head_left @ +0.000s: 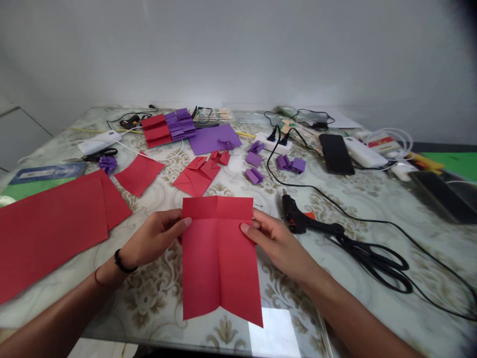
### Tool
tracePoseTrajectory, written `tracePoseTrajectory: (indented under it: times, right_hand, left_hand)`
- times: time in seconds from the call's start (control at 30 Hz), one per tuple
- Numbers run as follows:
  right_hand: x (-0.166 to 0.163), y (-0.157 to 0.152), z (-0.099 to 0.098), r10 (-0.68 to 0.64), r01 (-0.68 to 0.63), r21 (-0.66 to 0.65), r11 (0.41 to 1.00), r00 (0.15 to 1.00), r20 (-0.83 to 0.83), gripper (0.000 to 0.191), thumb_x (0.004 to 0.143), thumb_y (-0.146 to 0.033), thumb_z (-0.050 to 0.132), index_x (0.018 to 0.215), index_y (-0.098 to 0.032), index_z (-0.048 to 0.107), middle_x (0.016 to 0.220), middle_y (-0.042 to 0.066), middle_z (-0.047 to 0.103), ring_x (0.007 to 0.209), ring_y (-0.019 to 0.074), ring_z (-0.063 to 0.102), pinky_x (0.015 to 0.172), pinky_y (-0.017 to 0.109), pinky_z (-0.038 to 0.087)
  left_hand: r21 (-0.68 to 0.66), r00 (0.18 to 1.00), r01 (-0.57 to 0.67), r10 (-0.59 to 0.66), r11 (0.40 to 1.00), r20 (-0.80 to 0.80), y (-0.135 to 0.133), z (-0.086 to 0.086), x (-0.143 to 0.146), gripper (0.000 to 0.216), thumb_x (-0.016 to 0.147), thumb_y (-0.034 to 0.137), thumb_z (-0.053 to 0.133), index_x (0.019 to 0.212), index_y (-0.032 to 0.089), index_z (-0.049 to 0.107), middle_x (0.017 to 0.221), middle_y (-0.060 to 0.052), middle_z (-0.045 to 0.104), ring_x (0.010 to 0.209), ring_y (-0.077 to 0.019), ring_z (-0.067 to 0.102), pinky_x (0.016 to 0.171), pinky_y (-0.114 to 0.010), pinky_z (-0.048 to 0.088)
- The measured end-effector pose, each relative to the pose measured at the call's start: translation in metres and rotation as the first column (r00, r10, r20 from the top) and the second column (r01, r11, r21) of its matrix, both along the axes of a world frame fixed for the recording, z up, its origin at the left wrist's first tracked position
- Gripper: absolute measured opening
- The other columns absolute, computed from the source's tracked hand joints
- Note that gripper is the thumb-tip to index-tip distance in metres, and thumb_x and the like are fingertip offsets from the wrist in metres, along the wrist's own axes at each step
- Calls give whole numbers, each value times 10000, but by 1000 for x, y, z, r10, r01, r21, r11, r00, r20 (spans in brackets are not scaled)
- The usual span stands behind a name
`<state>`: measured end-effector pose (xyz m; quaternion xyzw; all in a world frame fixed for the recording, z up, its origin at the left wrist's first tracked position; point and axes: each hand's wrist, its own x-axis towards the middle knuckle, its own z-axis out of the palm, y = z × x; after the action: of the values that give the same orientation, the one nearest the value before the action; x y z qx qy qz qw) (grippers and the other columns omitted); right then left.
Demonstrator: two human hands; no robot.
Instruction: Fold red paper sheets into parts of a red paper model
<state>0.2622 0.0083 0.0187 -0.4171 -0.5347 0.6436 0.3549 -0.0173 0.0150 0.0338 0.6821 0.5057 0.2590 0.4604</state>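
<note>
A red sheet of paper (238,263) with one lengthwise crease and one crosswise crease near its far end is held up over the table. My left hand (160,233) pinches its left edge, thumb on top. On the opposite edge, my right hand (270,236) grips it the same way; the fingers behind the paper are partly hidden. Just beyond the sheet lie a folded red paper piece (197,178) and a small red folded piece (220,157). To the right of my right hand rest a black glue gun (298,214) and black-handled scissors (376,258).
Large red sheets (52,233) cover the left side. Small purple folded pieces (254,175) sit beyond the sheet, near a white power strip (274,142). A black cable (335,206) runs across the right. Phones (336,154) lie at the right, purple paper (212,136) at the back.
</note>
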Motion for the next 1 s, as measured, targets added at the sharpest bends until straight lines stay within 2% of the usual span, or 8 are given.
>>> tracePoseTrajectory:
  times: [0.23, 0.4, 0.5, 0.57, 0.63, 0.73, 0.83, 1.0]
  right_hand:
    - [1, 0, -3, 2, -2, -17, 1000, 999, -45, 210, 986, -422, 665, 1074, -232, 673, 813, -19, 689, 751, 172, 664, 678, 274, 512]
    - [2, 0, -5, -31, 31, -8, 999, 999, -37, 180, 976, -417, 680, 994, -238, 686, 764, -35, 637, 668, 146, 590, 650, 264, 480]
    - [4, 1, -6, -87, 87, 22, 996, 996, 24, 229, 954, -424, 700, 842, -225, 686, 680, -47, 574, 614, 133, 528, 605, 255, 433]
    - [5, 2, -6, -102, 101, 28, 995, 993, 63, 193, 948, -408, 699, 879, -231, 736, 670, -43, 584, 627, 140, 544, 613, 259, 433]
    - [7, 3, -6, -84, 83, 25, 996, 995, 62, 149, 933, -349, 706, 1019, -260, 789, 807, -14, 694, 771, 170, 641, 701, 271, 479]
    - [9, 4, -8, -63, 63, 24, 998, 998, 8, 214, 929, -296, 698, 1109, -318, 811, 1099, 9, 773, 1004, 202, 695, 831, 290, 507]
    - [9, 4, -11, -52, 52, 24, 998, 998, -25, 186, 964, -334, 668, 1055, -328, 830, 1106, 12, 787, 978, 195, 706, 810, 287, 508]
    - [11, 3, -15, -49, 48, 73, 996, 999, 9, 217, 982, -287, 615, 999, -318, 829, 1063, 6, 778, 949, 181, 694, 785, 279, 492]
  left_hand:
    - [23, 999, -41, 40, 999, 25, 0, -9, -3, 375, 995, 448, 584, 731, 189, 524, 654, 41, 448, 595, -110, 406, 523, -227, 331]
    - [37, 997, -42, 40, 998, 65, 1, -8, -4, 385, 979, 407, 615, 678, 186, 520, 626, 39, 477, 573, -104, 420, 517, -221, 345]
    - [45, 995, -44, 40, 998, 94, 2, -7, -5, 305, 959, 373, 641, 732, 169, 647, 708, -6, 645, 634, -128, 550, 559, -221, 425]
    - [20, 988, -30, 27, 999, 152, 1, -5, -6, 223, 953, 336, 641, 894, 165, 770, 923, -63, 781, 806, -185, 684, 679, -248, 527]
    - [-23, 974, -2, 7, 1000, 227, 0, -3, -6, 241, 951, 293, 636, 1049, 175, 821, 1087, -92, 817, 962, -235, 739, 806, -292, 581]
    - [-51, 957, 18, -3, 999, 289, -1, -2, -7, 261, 957, 232, 624, 1094, 202, 844, 1101, -81, 831, 1012, -243, 761, 868, -306, 595]
    - [-8, 954, 22, -19, 1000, 299, -1, -4, -10, 288, 959, 164, 606, 1074, 249, 857, 1101, -49, 829, 1022, -210, 754, 888, -270, 569]
    - [51, 953, 81, -92, 995, 287, 0, -4, -12, 320, 963, 132, 588, 1050, 273, 862, 1085, -46, 790, 944, -178, 710, 796, -248, 517]
